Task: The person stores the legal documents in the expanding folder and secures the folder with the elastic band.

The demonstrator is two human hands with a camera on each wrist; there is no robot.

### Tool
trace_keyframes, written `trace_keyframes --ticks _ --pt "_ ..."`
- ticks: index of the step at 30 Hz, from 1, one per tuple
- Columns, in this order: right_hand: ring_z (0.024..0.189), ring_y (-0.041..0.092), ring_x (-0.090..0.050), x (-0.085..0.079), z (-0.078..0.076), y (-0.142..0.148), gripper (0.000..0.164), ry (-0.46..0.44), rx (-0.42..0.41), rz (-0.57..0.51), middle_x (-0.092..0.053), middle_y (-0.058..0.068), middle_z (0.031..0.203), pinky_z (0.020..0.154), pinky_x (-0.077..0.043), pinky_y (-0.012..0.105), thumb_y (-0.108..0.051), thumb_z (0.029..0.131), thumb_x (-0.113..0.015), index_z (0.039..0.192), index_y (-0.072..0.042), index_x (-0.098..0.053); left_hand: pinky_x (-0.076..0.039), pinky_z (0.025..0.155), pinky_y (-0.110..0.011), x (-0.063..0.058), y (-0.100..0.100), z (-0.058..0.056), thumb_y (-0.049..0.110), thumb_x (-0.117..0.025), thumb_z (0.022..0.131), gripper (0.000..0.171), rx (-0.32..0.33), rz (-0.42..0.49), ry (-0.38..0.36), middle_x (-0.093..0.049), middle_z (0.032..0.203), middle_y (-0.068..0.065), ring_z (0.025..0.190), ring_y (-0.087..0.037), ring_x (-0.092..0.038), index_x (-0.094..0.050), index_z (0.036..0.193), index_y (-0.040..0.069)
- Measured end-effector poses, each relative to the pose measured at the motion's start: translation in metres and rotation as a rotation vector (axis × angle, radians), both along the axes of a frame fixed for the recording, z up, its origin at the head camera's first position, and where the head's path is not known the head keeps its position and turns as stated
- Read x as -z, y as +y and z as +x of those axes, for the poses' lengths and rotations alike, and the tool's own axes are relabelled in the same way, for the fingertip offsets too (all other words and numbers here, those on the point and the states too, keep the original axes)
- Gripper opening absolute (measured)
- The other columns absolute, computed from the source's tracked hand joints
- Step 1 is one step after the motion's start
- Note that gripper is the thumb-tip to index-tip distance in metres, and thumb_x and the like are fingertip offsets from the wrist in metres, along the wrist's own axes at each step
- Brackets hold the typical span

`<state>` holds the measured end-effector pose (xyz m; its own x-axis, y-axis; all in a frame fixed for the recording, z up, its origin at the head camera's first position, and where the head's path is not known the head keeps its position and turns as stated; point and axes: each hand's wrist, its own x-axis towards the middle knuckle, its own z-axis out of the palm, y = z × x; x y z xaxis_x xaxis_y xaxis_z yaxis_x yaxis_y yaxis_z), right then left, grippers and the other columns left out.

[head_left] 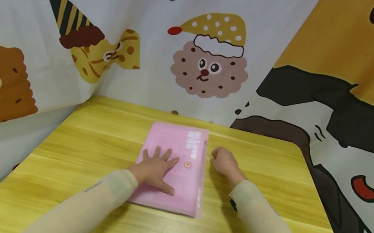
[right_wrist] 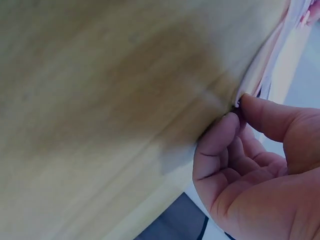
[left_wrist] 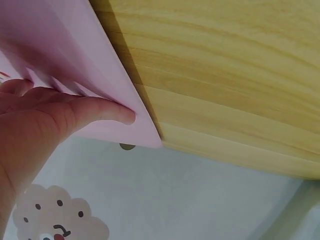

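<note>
A pink document folder with white lettering and a round button lies flat on the table. My left hand rests on it with the fingers spread, left of the button. In the left wrist view, the thumb of the left hand lies along the pink cover near its edge. Beyond the folder's right edge, my right hand pinches a thin pale string between thumb and index finger. The other fingers of the right hand are curled in. How the string joins the folder is hard to make out.
The wooden table extends around the folder on all sides. Behind it hangs a white curtain with cartoon prints, which reaches down along the table's back and sides. A small dark object shows by the right wrist.
</note>
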<state>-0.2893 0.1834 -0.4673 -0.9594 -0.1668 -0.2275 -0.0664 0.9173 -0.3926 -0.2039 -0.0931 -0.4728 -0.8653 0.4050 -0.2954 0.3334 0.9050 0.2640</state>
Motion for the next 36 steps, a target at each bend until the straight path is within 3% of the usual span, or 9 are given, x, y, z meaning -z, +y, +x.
trace_keyframes --ticks 6,8,11,16,21,26,31,36 --pt "0.125 0.034 -0.065 -0.005 0.001 -0.003 0.036 -0.023 -0.037 0.001 -0.069 0.019 0.141 0.105 -0.055 0.049 -0.014 0.106 -0.055 0.137 0.0 -0.068 -0.007 0.119 -0.087 0.001 -0.002 -0.001 0.081 -0.08 0.072 0.124 -0.007 -0.011 0.004 -0.011 0.18 -0.017 0.161 -0.058 -0.008 -0.028 0.171 0.027" --pt "0.12 0.032 -0.067 -0.006 0.002 -0.004 0.036 -0.013 -0.046 -0.027 -0.069 0.02 0.14 0.102 -0.056 0.047 -0.012 0.107 -0.053 0.135 0.001 -0.07 -0.007 0.119 -0.087 0.001 -0.005 -0.001 0.081 -0.08 0.072 0.125 -0.011 -0.012 0.006 -0.01 0.18 -0.017 0.161 -0.058 -0.007 -0.027 0.171 0.027" --pt "0.101 0.026 -0.069 -0.007 0.003 -0.008 0.032 -0.006 -0.034 -0.109 -0.076 0.02 0.124 0.088 -0.059 0.039 -0.011 0.106 -0.057 0.13 0.004 -0.071 -0.005 0.119 -0.087 0.001 -0.008 0.0 0.08 -0.08 0.073 0.125 -0.018 -0.002 0.003 -0.01 0.18 -0.017 0.161 -0.058 -0.007 -0.027 0.172 0.026" --pt "0.08 0.017 -0.064 -0.011 0.007 -0.007 0.042 -0.117 0.028 -0.343 -0.076 0.016 0.103 0.07 -0.052 0.028 -0.019 0.106 -0.062 0.14 0.007 -0.061 -0.004 0.119 -0.087 0.001 -0.011 0.002 0.078 -0.081 0.074 0.124 -0.025 0.021 -0.007 -0.01 0.179 -0.019 0.161 -0.059 -0.006 -0.027 0.172 0.025" --pt "0.078 0.012 -0.063 -0.012 0.008 0.007 0.06 -0.337 0.128 -0.621 -0.076 0.012 0.107 0.069 -0.051 0.026 -0.027 0.11 -0.058 0.156 0.009 -0.043 -0.002 0.119 -0.087 0.002 -0.008 0.001 0.078 -0.081 0.074 0.124 -0.015 0.031 -0.016 -0.008 0.18 -0.018 0.161 -0.059 -0.003 -0.026 0.172 0.026" --pt "0.083 0.011 -0.071 -0.004 0.01 0.025 0.055 -0.504 0.218 -0.889 -0.078 0.004 0.109 0.074 -0.057 0.024 -0.022 0.112 -0.052 0.159 0.006 -0.04 -0.003 0.119 -0.087 0.002 -0.006 0.0 0.078 -0.082 0.072 0.125 -0.014 0.029 -0.018 -0.009 0.18 -0.017 0.161 -0.059 -0.004 -0.027 0.172 0.027" --pt "0.084 0.013 -0.074 0.005 0.011 0.038 0.053 -0.543 0.268 -1.1 -0.077 0.008 0.122 0.074 -0.059 0.024 -0.01 0.113 -0.046 0.164 -0.002 -0.036 -0.004 0.119 -0.087 0.0 -0.004 0.0 0.078 -0.082 0.071 0.125 -0.014 0.017 -0.004 -0.011 0.18 -0.017 0.161 -0.059 -0.006 -0.028 0.171 0.026" --pt "0.078 0.01 -0.071 0.01 0.015 0.052 0.055 -0.529 0.265 -1.179 -0.076 0.006 0.128 0.069 -0.056 0.022 -0.01 0.113 -0.044 0.166 -0.005 -0.032 -0.005 0.119 -0.087 -0.001 -0.002 0.001 0.079 -0.082 0.071 0.125 -0.016 0.013 -0.011 -0.011 0.18 -0.016 0.161 -0.058 -0.006 -0.027 0.171 0.027"
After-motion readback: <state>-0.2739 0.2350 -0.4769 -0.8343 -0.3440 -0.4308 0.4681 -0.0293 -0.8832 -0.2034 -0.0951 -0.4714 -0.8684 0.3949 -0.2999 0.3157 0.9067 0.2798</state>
